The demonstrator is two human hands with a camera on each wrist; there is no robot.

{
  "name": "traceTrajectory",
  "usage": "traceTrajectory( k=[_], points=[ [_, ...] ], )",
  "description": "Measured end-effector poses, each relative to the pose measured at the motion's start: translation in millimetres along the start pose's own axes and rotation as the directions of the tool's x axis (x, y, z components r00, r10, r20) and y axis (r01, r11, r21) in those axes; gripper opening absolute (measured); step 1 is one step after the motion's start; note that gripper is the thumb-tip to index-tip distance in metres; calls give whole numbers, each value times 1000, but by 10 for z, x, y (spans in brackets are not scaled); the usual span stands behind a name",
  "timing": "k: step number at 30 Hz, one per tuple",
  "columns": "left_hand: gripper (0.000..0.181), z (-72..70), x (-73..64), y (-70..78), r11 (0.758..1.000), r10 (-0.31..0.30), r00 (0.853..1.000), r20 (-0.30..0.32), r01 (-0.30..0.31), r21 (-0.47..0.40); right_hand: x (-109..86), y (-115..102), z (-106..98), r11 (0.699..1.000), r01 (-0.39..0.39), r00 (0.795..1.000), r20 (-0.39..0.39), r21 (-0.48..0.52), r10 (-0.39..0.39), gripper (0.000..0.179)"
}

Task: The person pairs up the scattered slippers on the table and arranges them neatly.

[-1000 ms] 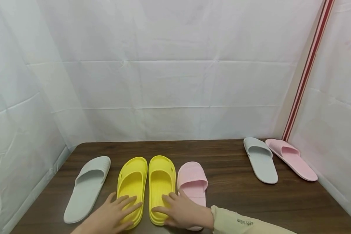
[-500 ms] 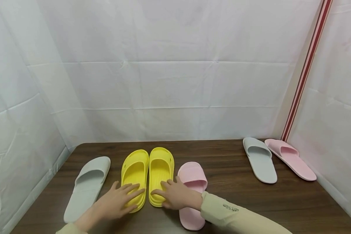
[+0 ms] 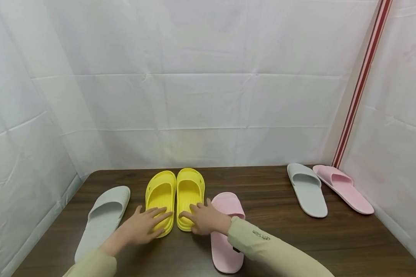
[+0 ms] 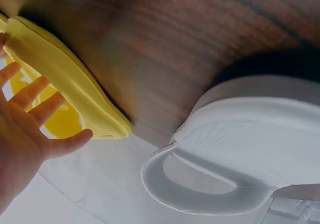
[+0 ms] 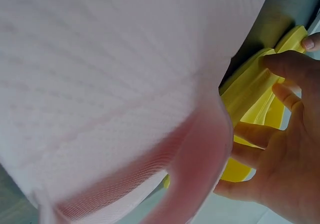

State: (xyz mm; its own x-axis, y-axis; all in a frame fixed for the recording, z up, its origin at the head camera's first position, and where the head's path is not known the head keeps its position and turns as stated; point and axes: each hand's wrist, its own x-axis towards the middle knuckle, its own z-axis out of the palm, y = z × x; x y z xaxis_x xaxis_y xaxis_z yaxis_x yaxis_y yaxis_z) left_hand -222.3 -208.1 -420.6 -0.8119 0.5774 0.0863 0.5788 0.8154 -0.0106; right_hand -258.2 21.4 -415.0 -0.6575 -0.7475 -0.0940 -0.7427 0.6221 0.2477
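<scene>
Two yellow slippers stand side by side with toes toward the wall. My left hand (image 3: 142, 225) lies with fingers spread over the heel end of the left yellow slipper (image 3: 161, 198). At the heel of the right yellow slipper (image 3: 188, 196) my right hand (image 3: 204, 218) rests, its fingers loosely bent and reaching over the footbed. The right wrist view shows the right thumb (image 5: 285, 63) against the yellow heel. Under the right forearm is a pink slipper (image 3: 227, 250), partly covered by hand and sleeve. A light grey slipper (image 3: 98, 223) lies left of the left hand.
Toward the back right of the dark wooden table (image 3: 270, 200) lie another grey slipper (image 3: 310, 194) and another pink slipper (image 3: 348, 192), close together. White cloth (image 3: 208, 100) hangs behind the table and along both sides. A red-striped band (image 3: 362, 84) runs down the right corner.
Both hands and the two yellow slippers have slid away from me, toward the back edge. The yellow slippers now stand farther back than the near pink one. The grey and pink slippers stay put.
</scene>
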Motion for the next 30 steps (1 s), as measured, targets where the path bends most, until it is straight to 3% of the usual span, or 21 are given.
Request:
traceTrajectory(
  k=[5,10,15,21,30],
  points=[
    [46,-25,46,-22,1000,-19,1000,19,19,-2,45,49,-2,999,-24,999,30,43,23,45],
    [47,-40,55,23,1000,-23,999,30,23,-6,-50,156,-60,978,-38,998,63,206,26,44],
    [47,-50,70,108,1000,-5,999,-38,5,6,-215,348,-134,962,-46,999,25,270,41,43],
    [47,-99,162,256,999,39,992,-120,-36,27,-477,634,-143,935,-65,997,-19,348,76,43],
    [49,-202,376,563,979,189,972,-143,-174,108,-1000,1190,80,914,-149,976,-91,377,196,43]
  ],
)
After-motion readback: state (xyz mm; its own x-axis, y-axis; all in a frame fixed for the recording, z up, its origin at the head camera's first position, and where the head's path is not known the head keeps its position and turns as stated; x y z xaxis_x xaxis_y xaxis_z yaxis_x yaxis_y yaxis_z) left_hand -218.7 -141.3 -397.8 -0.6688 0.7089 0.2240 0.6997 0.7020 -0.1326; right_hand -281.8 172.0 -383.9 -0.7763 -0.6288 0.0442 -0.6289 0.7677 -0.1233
